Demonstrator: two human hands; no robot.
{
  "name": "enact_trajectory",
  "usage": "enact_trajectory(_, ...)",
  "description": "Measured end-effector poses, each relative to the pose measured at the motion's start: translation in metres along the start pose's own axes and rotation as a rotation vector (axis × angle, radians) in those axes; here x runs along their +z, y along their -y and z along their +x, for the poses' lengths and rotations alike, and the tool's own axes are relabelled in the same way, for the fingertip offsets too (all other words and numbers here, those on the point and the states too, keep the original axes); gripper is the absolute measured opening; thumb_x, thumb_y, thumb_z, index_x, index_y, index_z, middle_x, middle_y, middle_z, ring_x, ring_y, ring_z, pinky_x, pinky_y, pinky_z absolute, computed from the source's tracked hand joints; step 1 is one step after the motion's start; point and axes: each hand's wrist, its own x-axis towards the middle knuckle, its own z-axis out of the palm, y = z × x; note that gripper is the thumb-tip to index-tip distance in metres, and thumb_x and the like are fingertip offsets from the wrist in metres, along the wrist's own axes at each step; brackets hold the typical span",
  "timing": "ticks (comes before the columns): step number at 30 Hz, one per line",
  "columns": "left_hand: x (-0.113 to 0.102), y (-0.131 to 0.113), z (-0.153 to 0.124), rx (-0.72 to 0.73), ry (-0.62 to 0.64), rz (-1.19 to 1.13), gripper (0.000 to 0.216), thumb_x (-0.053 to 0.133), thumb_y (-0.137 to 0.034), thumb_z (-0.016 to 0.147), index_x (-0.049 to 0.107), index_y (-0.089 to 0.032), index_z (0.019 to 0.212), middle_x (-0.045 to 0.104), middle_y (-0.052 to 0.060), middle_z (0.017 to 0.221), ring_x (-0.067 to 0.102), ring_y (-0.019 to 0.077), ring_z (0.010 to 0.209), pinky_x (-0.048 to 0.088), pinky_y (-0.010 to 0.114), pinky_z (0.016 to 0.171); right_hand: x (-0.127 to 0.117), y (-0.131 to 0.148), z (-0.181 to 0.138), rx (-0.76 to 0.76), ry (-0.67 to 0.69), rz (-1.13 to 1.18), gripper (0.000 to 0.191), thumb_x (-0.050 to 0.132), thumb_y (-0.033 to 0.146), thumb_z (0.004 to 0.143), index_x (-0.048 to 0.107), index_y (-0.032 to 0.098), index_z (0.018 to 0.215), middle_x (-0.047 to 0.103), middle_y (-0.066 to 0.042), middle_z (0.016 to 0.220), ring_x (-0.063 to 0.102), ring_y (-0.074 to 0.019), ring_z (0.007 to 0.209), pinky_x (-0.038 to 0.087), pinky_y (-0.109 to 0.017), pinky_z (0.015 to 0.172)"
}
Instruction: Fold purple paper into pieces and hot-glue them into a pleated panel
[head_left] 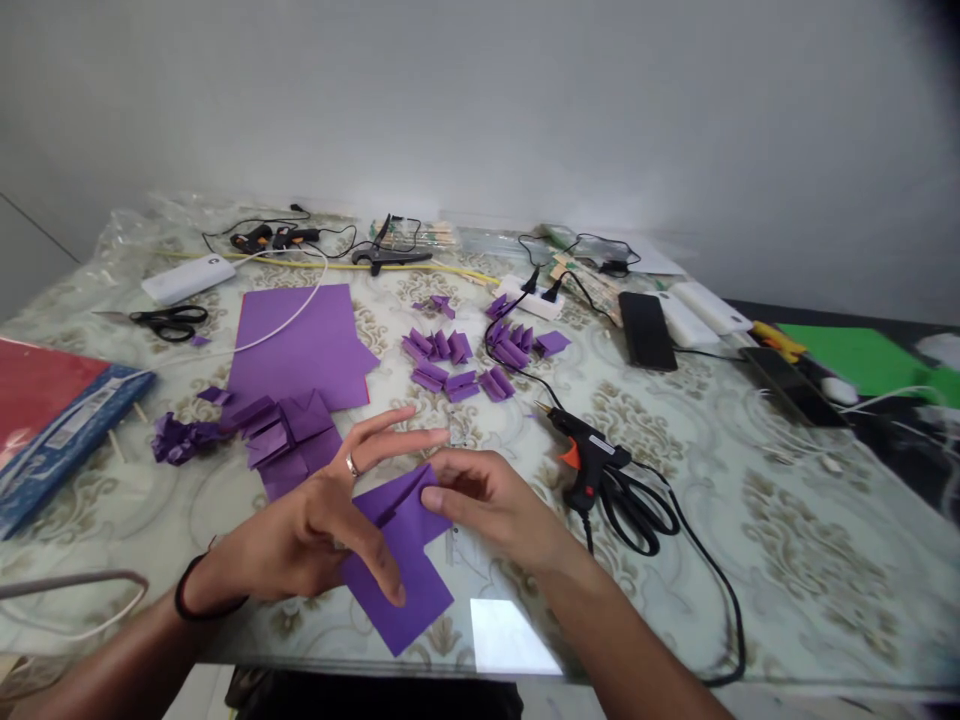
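A partly folded sheet of purple paper (409, 590) is held between my two hands above the near edge of the table. My left hand (322, 520), with a ring and a dark wristband, has its thumb on the front of the sheet and some fingers stretched out above it. My right hand (495, 500) pinches the sheet's upper right corner between thumb and fingers. Just beyond my left hand lie folded purple pieces (292, 430) and a crumpled purple paper (184, 438). Several small rolled purple pieces (450, 350) are grouped farther back.
On the right rest a black glue gun (592, 455) with a trailing cord and black-handled scissors (637, 510). Purple sheets (300, 330), other scissors (169, 320) and a white power bank (187, 280) lie left. Behind are a power strip (536, 297) and a phone (647, 330).
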Motion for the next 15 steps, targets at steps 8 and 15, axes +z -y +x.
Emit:
enact_trajectory(8, 0.005, 0.017, -0.001, -0.278, -0.485, -0.592, 0.046, 0.067, -0.051, 0.106, 0.067, -0.032, 0.148, 0.066, 0.014, 0.154, 0.071, 0.0322, 0.13, 0.059, 0.045, 0.11, 0.001, -0.001, 0.001, -0.095, -0.297, -0.125, 0.038, 0.085, 0.052, 0.087, 0.065, 0.021, 0.076, 0.056, 0.004, 0.068, 0.049, -0.0131, 0.064, 0.041, -0.027, 0.063)
enact_trajectory(15, 0.017, 0.018, 0.009, -0.602, -0.313, -0.607, 0.05, 0.097, -0.044, 0.077, 0.08, -0.023, 0.119, 0.084, 0.007, 0.102, 0.08, 0.0243, 0.09, 0.062, 0.028, 0.073, 0.006, -0.001, -0.002, -0.168, -0.449, -0.169, 0.035, 0.08, 0.047, 0.09, 0.063, 0.022, 0.074, 0.058, 0.004, 0.065, 0.052, -0.0132, 0.062, 0.043, -0.026, 0.06)
